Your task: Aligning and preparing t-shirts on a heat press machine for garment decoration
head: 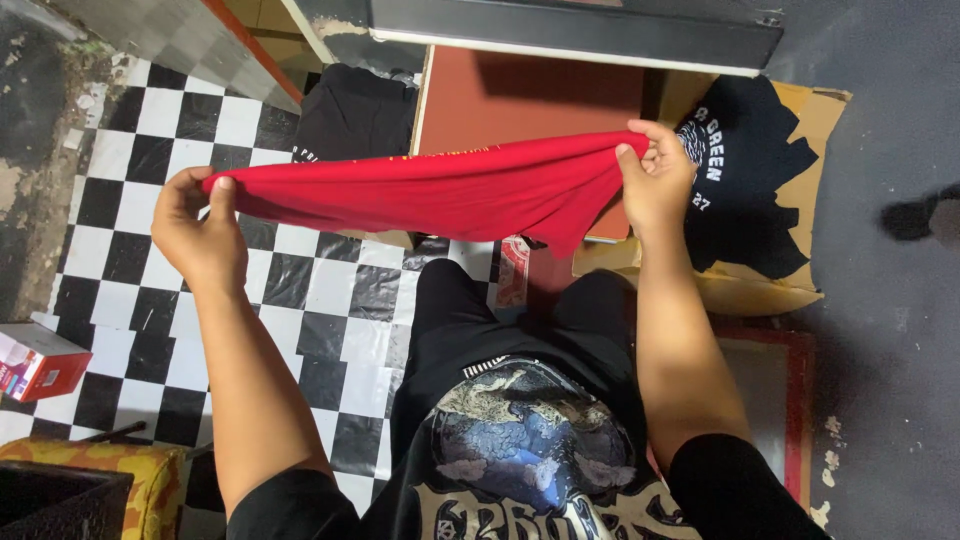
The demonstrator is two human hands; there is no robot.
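Cloth: as it hangs stretched between both hands, the red cloth [440,190] runs nearly level above the checkered floor [130,170], sagging in folds toward its right end.
Left hand: the left hand [200,235] is closed on the cloth's left end, thumb on top, fingers curled under.
Right hand: the right hand [655,180] pinches the cloth's right end between thumb and fingers, held a little higher than the left.
Ahead: a reddish-brown board [530,95] lies behind the cloth; a black shirt [355,110] lies to its left.
Right side: another black shirt with white print [745,180] rests on cardboard [825,130], just beside the right hand.
Lower left: a small red and white box [40,360] sits on the floor, well apart from the hands.
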